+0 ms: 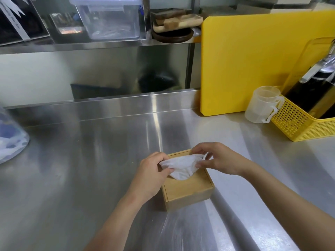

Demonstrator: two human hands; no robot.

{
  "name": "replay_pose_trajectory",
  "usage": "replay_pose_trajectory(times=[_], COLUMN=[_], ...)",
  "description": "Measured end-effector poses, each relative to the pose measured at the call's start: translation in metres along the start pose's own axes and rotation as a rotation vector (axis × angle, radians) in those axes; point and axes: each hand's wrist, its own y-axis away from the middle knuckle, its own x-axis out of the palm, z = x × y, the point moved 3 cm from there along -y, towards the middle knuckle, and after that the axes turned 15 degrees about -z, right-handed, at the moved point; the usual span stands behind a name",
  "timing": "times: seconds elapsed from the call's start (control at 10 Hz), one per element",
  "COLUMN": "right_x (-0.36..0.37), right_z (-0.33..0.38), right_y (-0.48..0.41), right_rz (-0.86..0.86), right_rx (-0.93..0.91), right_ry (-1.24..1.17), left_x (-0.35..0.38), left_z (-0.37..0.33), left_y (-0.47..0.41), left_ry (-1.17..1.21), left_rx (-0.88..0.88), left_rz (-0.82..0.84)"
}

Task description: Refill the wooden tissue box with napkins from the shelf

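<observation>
On the brushed steel counter (90,160) a square, smooth wooden tissue box (188,189) sits under both hands, the left hand (154,171) and right hand (217,158) each pinching one end of a soft, crinkled white napkin (181,166) rising from its top.

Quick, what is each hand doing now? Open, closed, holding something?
Left hand: closed, pinching the left end of the white napkin.
Right hand: closed, pinching its right end, above the wooden tissue box.
</observation>
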Motion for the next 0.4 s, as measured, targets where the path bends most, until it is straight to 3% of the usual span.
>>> replay_pose_trajectory(times=[0.2,0.4], right_x=[-0.013,-0.022], right_z=[-0.004,-0.005], right_y=[0.002,0.007], right_rz=[-0.151,-0.169], right_rx=[0.014,-0.007], right_ry=[-0.142,-0.143], left_x=[-0.011,-0.026], left_z=[0.008,0.006], left_y=[0.002,-0.002], left_ry=[0.086,0.12], left_rx=[-0.113,-0.088], left_rz=[0.028,0.001])
